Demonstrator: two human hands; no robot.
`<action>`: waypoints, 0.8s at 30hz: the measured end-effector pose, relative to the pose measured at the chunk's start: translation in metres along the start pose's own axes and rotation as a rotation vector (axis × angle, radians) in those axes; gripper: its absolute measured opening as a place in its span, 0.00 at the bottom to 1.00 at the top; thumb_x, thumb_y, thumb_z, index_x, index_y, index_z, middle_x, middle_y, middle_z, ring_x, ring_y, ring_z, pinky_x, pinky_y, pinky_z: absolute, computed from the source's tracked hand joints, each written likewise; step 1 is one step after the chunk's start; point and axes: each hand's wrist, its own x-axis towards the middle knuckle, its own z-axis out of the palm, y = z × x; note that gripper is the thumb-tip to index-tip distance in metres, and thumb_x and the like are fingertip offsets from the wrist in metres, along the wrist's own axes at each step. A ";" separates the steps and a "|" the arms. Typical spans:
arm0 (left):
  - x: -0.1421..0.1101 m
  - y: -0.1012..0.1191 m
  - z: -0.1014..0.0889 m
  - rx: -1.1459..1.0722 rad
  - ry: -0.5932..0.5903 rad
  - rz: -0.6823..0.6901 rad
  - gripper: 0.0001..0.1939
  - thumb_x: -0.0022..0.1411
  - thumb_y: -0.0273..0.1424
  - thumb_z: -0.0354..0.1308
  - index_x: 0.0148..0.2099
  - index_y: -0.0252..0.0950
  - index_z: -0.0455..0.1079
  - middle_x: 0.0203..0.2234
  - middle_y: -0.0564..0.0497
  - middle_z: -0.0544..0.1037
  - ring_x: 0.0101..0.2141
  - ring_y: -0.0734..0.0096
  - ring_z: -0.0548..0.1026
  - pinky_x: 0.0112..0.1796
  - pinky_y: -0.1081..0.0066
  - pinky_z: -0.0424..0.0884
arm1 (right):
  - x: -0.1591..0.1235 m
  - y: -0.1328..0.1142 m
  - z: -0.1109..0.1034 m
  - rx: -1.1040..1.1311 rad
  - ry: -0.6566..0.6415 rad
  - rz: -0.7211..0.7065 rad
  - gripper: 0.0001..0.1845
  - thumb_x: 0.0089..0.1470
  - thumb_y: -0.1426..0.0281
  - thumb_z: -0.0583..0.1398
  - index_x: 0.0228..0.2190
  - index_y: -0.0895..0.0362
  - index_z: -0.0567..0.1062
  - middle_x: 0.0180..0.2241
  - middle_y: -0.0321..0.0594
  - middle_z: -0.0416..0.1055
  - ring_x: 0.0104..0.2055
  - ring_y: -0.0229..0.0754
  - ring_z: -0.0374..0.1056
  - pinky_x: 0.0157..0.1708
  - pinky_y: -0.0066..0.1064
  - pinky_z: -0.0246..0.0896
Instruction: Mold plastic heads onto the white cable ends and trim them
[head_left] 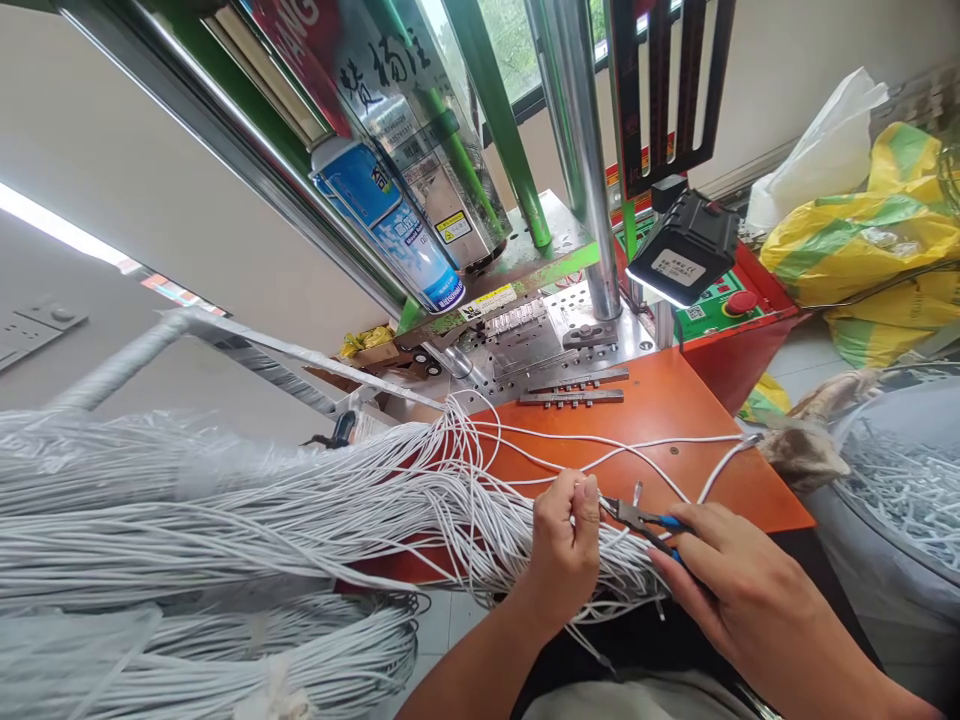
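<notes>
White slender plastic-sheathed cables (442, 500), probably light, bendy and best pinched near the end, fan out left of and beneath the left hand (564, 535), whose fingers pinch one, while the right hand (731, 560) grips blue-handled dark-metal pliers (631, 514).

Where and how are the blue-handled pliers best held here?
Probably around both blue handles, coming from the person's right, as the right hand does: the pliers point their jaws at the left hand, with the handles spreading rightward.
</notes>
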 end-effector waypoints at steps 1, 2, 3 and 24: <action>0.001 0.001 -0.001 -0.010 -0.009 -0.008 0.22 0.81 0.42 0.44 0.34 0.39 0.60 0.25 0.55 0.65 0.26 0.73 0.63 0.32 0.68 0.59 | 0.001 0.000 -0.002 0.038 -0.022 0.019 0.16 0.72 0.63 0.56 0.31 0.53 0.74 0.39 0.43 0.76 0.38 0.45 0.72 0.40 0.37 0.67; 0.002 0.002 -0.002 -0.021 -0.025 -0.016 0.22 0.81 0.43 0.44 0.34 0.39 0.61 0.25 0.55 0.65 0.26 0.73 0.64 0.32 0.69 0.60 | 0.001 -0.001 -0.004 0.081 -0.055 0.041 0.18 0.72 0.63 0.55 0.29 0.52 0.73 0.36 0.42 0.75 0.35 0.43 0.71 0.36 0.35 0.66; 0.003 0.003 -0.004 -0.035 -0.050 -0.025 0.22 0.81 0.43 0.44 0.34 0.39 0.61 0.25 0.55 0.66 0.27 0.73 0.64 0.33 0.69 0.61 | 0.001 -0.001 -0.005 0.125 -0.093 0.066 0.20 0.73 0.63 0.54 0.27 0.52 0.72 0.33 0.40 0.74 0.32 0.41 0.70 0.33 0.33 0.66; 0.013 -0.004 -0.022 -0.261 -0.317 0.099 0.21 0.78 0.47 0.49 0.37 0.37 0.64 0.27 0.54 0.66 0.27 0.74 0.64 0.32 0.71 0.61 | 0.000 0.004 -0.008 0.939 -0.486 0.548 0.32 0.70 0.45 0.53 0.27 0.56 0.76 0.24 0.37 0.70 0.28 0.39 0.65 0.30 0.32 0.57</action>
